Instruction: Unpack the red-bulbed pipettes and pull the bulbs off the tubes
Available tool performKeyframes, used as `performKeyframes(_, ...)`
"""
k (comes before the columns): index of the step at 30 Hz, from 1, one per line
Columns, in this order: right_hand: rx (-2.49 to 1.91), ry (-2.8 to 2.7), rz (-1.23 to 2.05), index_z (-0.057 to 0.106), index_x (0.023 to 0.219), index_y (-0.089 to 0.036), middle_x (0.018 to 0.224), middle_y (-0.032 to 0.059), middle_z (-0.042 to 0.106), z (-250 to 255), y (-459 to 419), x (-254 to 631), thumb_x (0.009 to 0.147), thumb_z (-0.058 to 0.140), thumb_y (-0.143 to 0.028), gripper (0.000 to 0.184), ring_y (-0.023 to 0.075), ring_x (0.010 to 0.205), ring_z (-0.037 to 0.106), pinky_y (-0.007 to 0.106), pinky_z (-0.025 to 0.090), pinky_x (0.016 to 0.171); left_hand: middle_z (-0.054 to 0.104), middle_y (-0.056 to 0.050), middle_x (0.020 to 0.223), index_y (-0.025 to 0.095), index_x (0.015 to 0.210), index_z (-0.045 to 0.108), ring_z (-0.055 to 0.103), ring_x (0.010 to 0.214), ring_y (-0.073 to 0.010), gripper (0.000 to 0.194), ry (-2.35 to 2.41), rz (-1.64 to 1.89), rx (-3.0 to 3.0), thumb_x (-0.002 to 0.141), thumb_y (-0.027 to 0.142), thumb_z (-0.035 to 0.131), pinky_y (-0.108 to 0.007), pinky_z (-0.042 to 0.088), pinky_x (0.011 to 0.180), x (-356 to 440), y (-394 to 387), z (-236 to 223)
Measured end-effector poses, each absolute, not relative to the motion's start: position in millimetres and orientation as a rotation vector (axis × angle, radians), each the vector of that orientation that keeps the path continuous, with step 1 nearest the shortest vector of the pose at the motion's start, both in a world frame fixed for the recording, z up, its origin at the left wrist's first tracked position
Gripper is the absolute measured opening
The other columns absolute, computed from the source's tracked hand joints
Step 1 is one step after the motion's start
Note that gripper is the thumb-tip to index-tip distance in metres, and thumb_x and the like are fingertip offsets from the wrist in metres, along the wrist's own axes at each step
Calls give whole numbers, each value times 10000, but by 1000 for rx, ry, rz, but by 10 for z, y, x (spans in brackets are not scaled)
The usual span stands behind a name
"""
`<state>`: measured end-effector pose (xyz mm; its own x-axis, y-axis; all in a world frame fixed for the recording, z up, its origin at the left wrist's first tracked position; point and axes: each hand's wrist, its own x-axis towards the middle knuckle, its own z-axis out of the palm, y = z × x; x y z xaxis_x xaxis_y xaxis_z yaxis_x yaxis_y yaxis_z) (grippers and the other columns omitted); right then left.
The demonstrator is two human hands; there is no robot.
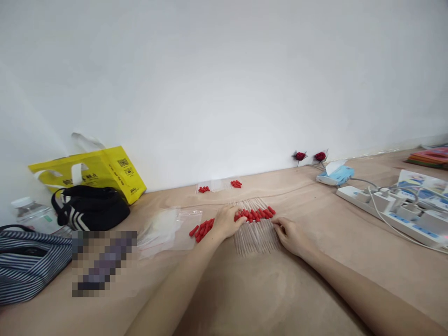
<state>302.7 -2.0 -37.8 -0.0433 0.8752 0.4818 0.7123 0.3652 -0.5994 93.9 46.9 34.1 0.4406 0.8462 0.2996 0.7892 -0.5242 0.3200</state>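
Several small red capsule-shaped pieces (257, 214) lie in a slanting row across a bundle of thin clear sticks (257, 238) on the table. At the row's left end, my left hand (227, 223) rests with its thumb stretched toward the red pieces and its other fingers reaching along the far side. My right hand (290, 237) is at the right side, fingertips bent against the edge of the sticks and apart from the thumb. Neither hand shows anything gripped. Left of my left hand sits a loose pile of red pieces (202, 229), partly beside clear plastic bags (164, 228).
By the wall lies another clear packet (219, 185) between small red clusters. Power strips (392, 217) with cables, a tissue pack (335, 175) and two dark red roses (299, 156) are at right. A yellow bag (115, 172), black pouch (94, 207) and striped bag (31, 263) stand left.
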Motion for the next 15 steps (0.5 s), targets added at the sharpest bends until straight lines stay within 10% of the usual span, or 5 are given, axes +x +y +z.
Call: performKeyframes(15, -1429, -1746, 337, 601, 789, -169, 729, 33, 658, -300, 41, 3102, 738, 373, -185, 233, 159, 645, 593, 268, 438, 616, 632, -23, 685, 170, 872, 533, 603, 703, -174, 174, 1790, 671, 2241, 708, 226, 546, -260, 413, 633, 1270, 708, 195)
